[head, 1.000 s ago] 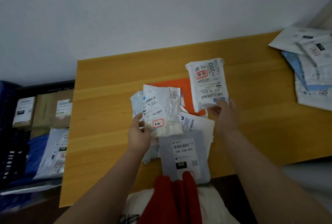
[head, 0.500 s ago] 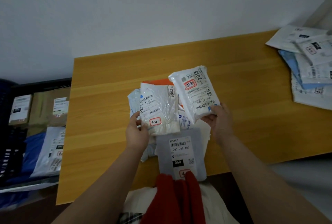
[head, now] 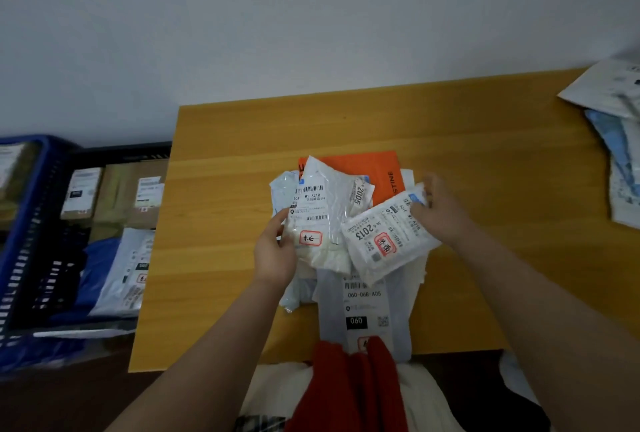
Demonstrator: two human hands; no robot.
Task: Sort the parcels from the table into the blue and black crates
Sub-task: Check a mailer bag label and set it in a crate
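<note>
Head view: right hand has swung its pinched 2013 parcel beside the left hand's gripped parcel — labels compared before crating.

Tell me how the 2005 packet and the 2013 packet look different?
The 2005 packet sits in the left hand, label nearly upright; the 2013 packet is in the right hand, label turned sideways. The 2005 one looks crinkly and clear, the 2013 one flatter. Both are white with barcodes and red stamps.
</note>
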